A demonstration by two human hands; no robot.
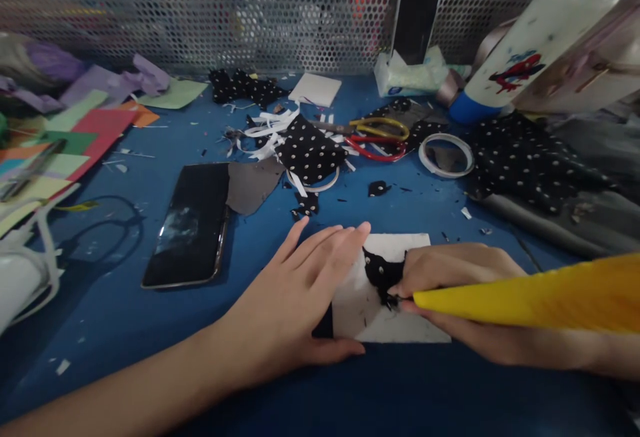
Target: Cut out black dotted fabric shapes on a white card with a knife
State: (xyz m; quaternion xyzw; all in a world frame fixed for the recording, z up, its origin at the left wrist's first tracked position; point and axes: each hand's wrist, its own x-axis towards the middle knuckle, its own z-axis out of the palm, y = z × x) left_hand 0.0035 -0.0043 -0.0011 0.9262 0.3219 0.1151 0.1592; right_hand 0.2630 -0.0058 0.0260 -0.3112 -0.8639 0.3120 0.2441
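Note:
A white square card (pixel 410 330) lies on the blue table with a small piece of black dotted fabric (pixel 377 269) on it. My left hand (pixel 300 290) rests open over the card's left side, fingers spread and thumb along its lower edge. On the right, my right hand (pixel 460 274) is closed around a long yellow tapered tool (pixel 510 298), whose kind I cannot make out. The tool's narrow dark tip meets the fabric's lower end, where the fingertips also press. Part of the fabric's right side is hidden by those fingers.
A dark phone (pixel 187 224) lies left of the card. Beyond are scissors (pixel 380 137), a tape roll (pixel 447 155), dotted fabric (pixel 311 147) and paper strips. Coloured papers (pixel 100 137) fill the left; a bottle (pixel 535 44) stands right, before a perforated metal panel (pixel 280 10).

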